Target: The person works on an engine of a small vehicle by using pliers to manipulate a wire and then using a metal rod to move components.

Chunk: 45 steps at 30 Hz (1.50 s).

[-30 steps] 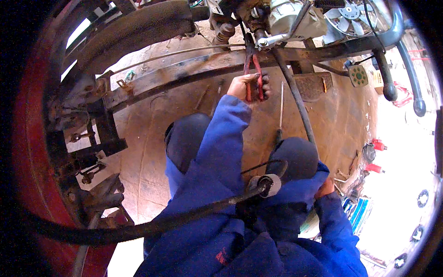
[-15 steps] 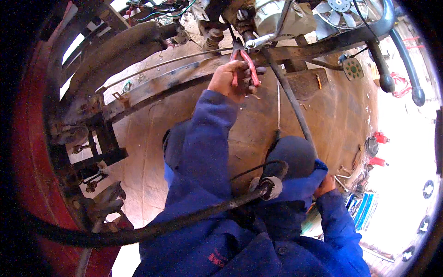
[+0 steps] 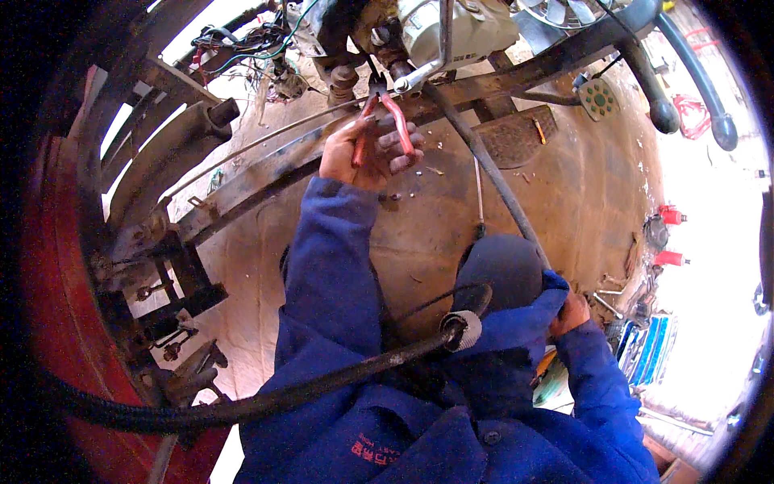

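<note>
My left hand (image 3: 355,153) is closed around the red-handled pliers (image 3: 397,121). The handles spread apart in a V, and the dark jaws reach up to a fitting under the machinery; what they bite on is too small to tell. Just right of the jaws a shiny wrench (image 3: 419,77) sits against the same spot. A long dark metal pipe (image 3: 492,165) slants from there down to my right knee. At its lower end is my right hand (image 3: 571,315), closed around it, with the fingers partly hidden behind the blue trouser leg.
A dark frame rail (image 3: 266,181) crosses ahead. A black hose (image 3: 322,379) runs across my lap. A round pedal (image 3: 597,100) and thick blue-grey pipe (image 3: 701,81) stand at upper right. A screwdriver (image 3: 480,202) lies on the floor; a red body panel (image 3: 64,282) is at left.
The view has shifted, so the machinery and my left hand appear further left. The pliers still meet the fitting, and my left fingers look slightly more spread. My right hand stays by the knee.
</note>
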Motion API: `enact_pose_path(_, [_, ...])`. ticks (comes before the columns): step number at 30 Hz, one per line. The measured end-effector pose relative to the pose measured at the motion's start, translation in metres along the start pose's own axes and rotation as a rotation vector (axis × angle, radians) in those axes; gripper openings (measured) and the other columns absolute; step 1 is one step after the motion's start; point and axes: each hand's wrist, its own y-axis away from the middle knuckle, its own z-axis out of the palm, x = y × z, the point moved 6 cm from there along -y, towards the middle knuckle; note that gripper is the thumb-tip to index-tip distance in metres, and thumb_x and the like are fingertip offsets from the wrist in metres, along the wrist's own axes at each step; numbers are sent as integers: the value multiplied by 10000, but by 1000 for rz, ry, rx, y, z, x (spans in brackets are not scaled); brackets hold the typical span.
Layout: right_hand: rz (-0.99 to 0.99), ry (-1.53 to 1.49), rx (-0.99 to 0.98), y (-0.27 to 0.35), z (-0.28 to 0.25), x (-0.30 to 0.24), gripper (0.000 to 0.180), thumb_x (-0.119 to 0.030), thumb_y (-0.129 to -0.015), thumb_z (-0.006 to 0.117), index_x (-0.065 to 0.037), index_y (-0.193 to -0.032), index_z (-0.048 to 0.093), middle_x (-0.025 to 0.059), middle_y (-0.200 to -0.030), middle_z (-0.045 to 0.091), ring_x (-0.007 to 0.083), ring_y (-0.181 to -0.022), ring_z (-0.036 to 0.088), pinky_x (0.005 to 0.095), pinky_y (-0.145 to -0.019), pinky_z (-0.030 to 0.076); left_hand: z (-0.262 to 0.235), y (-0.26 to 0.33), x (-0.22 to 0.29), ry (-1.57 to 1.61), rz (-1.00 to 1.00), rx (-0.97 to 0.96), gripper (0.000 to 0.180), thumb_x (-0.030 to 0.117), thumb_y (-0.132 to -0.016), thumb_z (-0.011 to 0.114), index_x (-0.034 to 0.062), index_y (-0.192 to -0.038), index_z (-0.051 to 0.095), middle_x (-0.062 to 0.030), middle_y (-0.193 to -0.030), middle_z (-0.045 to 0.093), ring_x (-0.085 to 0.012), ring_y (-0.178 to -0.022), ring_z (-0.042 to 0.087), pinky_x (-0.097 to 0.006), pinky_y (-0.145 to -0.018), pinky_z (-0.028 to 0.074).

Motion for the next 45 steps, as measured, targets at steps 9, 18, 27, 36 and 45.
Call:
enact_pose_path(9, [97,-55,-36,-1,3,3,285,-190,-783,599,-89,-1027,493,259,-759,608,480,-759,580,554,-680,458,17,5,20,63,-39,-11,482,212,-926,355,-65,-1321,337,-340,-1275,443,-458,-1045,558,-468,-790,564])
enact_pose_path(18, [31,-28,-11,-2,-2,-6,295,-179,-779,605,-94,-1042,502,250,-774,617,467,-767,590,539,-689,465,15,-10,30,364,34,-170,495,173,-882,367,-104,-1292,358,-332,-1309,413,-499,-1134,477,-531,-960,453])
enact_pose_path(27, [48,-2,-40,1,1,3,294,-199,-772,613,-81,-1022,513,249,-756,614,459,-751,596,532,-686,467,12,-19,7,590,-30,-220,471,53,-795,487,-31,-1257,451,-142,-1027,488,-244,-886,518,-348,-746,478])
enact_pose_path(36, [28,-40,12,-1,-3,-5,308,-180,-777,597,-79,-1062,539,235,-835,626,451,-802,596,525,-706,469,-3,-16,-6,251,112,-127,404,70,-914,376,175,-1302,416,-236,-1125,572,-373,-1003,605,-526,-852,519])
enact_pose_path(45, [-27,-32,-18,-2,2,-7,329,-203,-763,611,-83,-1064,550,216,-857,633,445,-811,598,513,-716,479,-22,-10,3,152,105,35,438,14,-873,431,140,-1291,390,-230,-1111,581,-370,-933,624,-505,-760,561])
